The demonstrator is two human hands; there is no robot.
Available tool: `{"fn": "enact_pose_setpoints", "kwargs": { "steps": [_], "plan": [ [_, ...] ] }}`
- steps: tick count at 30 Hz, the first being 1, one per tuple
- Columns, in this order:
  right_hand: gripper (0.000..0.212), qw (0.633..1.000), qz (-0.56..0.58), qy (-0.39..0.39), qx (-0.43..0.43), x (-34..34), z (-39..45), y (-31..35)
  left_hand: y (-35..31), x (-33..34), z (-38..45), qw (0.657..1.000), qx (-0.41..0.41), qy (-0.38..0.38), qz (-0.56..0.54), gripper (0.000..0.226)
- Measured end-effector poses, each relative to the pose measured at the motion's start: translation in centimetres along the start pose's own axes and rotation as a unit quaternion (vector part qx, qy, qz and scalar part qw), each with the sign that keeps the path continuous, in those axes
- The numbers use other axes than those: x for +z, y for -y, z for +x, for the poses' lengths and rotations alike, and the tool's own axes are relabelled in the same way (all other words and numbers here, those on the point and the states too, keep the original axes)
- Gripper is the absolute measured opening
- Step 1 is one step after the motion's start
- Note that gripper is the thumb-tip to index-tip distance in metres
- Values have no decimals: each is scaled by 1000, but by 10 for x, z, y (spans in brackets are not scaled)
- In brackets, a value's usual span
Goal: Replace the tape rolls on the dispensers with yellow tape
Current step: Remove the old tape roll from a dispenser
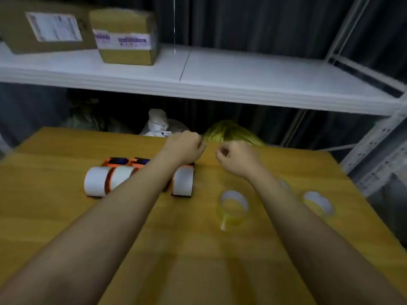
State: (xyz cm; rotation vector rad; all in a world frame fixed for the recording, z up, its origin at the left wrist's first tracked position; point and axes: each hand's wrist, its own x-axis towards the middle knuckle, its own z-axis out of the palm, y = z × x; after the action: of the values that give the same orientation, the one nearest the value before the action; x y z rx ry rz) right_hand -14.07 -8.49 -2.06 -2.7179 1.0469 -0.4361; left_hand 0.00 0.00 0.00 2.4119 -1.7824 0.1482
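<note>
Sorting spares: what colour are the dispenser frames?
Orange, with white rolls loaded; the head view shows the dispensers best.

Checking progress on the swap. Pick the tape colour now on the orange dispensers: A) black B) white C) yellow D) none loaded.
B: the orange dispensers carry white rolls, while the yellow rolls lie loose on the table to the right.

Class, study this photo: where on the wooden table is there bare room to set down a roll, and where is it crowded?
Bare: the near stretch of the table between the forearms, and the left strip beside the dispensers. Crowded: the dispenser row under the left hand, and the right side, where yellow tape rolls flank the right forearm.
</note>
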Motion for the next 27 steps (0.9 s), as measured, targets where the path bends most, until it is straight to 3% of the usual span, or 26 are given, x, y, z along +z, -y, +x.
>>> {"fn": "enact_pose_setpoints", "kwargs": {
  "steps": [3, 6, 9, 13, 18, 23, 27],
  "plan": [
    [34, 995, 84, 61, 2, 43, -6, -1, 6, 37, -11, 1000, 4, -28, -9, 30],
    [70, 974, 170, 143, -40, 84, -19, 16, 10, 58, -36, 996, -10, -82, -41, 29],
    [93, 983, 140, 107, -55, 113, -28, 28, 17, 68, -66, 989, -12, -133, -55, 31],
    [80, 991, 125, 24, -52, 126, -53, 44, 22, 75, -113, 983, -47, -147, -96, 33],
    [79, 988, 148, 11, -39, 122, -93, 49, 23, 82, -153, 957, -120, -127, -230, 44],
    [76, 986, 158, -30, -50, 127, -136, 62, 14, 90, -176, 922, -120, -20, -368, 70],
    [91, 975, 212, -3, -70, 131, -158, 59, 14, 99, -195, 892, -126, -54, -431, 62]
  ]
}}
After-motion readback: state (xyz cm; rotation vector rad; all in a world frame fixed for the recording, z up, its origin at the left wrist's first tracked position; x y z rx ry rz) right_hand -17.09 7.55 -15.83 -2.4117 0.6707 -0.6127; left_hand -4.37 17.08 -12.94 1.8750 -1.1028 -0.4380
